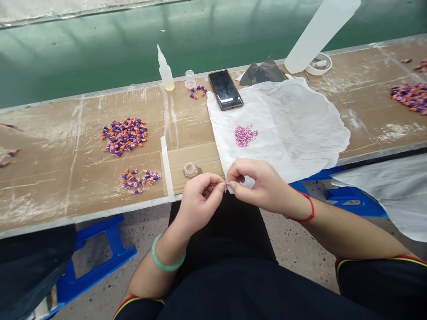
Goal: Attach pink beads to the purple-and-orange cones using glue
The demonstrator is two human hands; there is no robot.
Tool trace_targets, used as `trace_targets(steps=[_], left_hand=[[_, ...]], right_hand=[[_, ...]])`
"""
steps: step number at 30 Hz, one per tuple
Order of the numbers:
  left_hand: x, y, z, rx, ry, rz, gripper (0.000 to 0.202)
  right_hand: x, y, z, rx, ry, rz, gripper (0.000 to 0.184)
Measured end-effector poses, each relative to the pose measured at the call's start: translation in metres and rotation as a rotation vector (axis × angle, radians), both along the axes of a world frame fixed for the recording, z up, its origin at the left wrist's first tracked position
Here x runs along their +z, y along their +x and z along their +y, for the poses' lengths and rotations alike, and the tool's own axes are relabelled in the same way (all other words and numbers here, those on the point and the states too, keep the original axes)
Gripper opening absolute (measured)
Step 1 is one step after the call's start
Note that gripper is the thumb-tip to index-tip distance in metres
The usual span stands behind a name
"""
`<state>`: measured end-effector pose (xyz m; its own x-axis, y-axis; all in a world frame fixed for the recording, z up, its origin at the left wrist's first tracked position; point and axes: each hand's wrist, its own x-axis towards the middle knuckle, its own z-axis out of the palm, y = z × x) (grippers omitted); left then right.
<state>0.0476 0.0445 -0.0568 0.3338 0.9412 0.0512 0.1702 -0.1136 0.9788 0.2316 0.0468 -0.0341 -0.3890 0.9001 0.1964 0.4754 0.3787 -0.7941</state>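
At the table's front edge my left hand (203, 200) and my right hand (260, 184) meet, each pinched closed, fingertips almost touching. A tiny pink piece (225, 190) shows at the left fingertips; its kind is too small to make out. Whatever the right fingertips grip is hidden. Just beyond my left hand, a small round cup (191, 170) stands on a cardboard piece (207, 153). Past my right hand, a pile of small pink beads (246, 135) lies on a white cloth-like sheet (300, 120). Small purple, orange and pink pieces (125, 135) are heaped to the left, with a looser group (138, 180) nearer me.
Toward the back stand a dropper bottle (167, 75) and a small clear container (190, 79). A phone (226, 90) lies on the sheet's edge. A tape roll (319, 64) sits back right. Blue stools (100, 253) are below the table.
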Motion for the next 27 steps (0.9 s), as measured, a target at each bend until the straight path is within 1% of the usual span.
trace_targets(steps=[2, 4, 7, 10, 13, 17, 19, 22, 27], left_hand=[[0.000, -0.006, -0.002, 0.015, -0.066, -0.071, 0.017], [-0.002, -0.013, -0.005, 0.055, -0.117, -0.127, 0.020], [-0.008, -0.026, -0.011, 0.104, -0.180, -0.151, 0.023], [-0.014, -0.037, -0.014, 0.143, -0.233, -0.142, 0.023], [-0.019, -0.043, -0.014, 0.200, -0.249, -0.138, 0.020], [-0.021, -0.045, -0.012, 0.197, -0.253, -0.136, 0.016], [-0.021, -0.045, -0.011, 0.191, -0.243, -0.134, 0.016], [-0.022, -0.045, -0.010, 0.188, -0.232, -0.141, 0.019], [-0.023, -0.045, -0.011, 0.189, -0.245, -0.167, 0.022]], right_hand=[[0.000, 0.000, 0.002, 0.041, -0.013, 0.014, 0.012], [0.000, -0.001, 0.007, 0.085, 0.009, 0.005, 0.013], [0.002, -0.005, 0.020, 0.164, 0.128, -0.075, 0.015], [0.005, -0.016, 0.041, 0.278, 0.252, -0.234, 0.017], [0.009, -0.032, 0.062, 0.373, 0.309, -0.453, 0.018], [0.014, -0.051, 0.082, 0.470, 0.396, -0.732, 0.017], [0.014, -0.056, 0.086, 0.518, 0.444, -0.813, 0.015], [0.011, -0.059, 0.089, 0.567, 0.491, -0.868, 0.013], [0.011, -0.061, 0.089, 0.589, 0.492, -0.883, 0.012]])
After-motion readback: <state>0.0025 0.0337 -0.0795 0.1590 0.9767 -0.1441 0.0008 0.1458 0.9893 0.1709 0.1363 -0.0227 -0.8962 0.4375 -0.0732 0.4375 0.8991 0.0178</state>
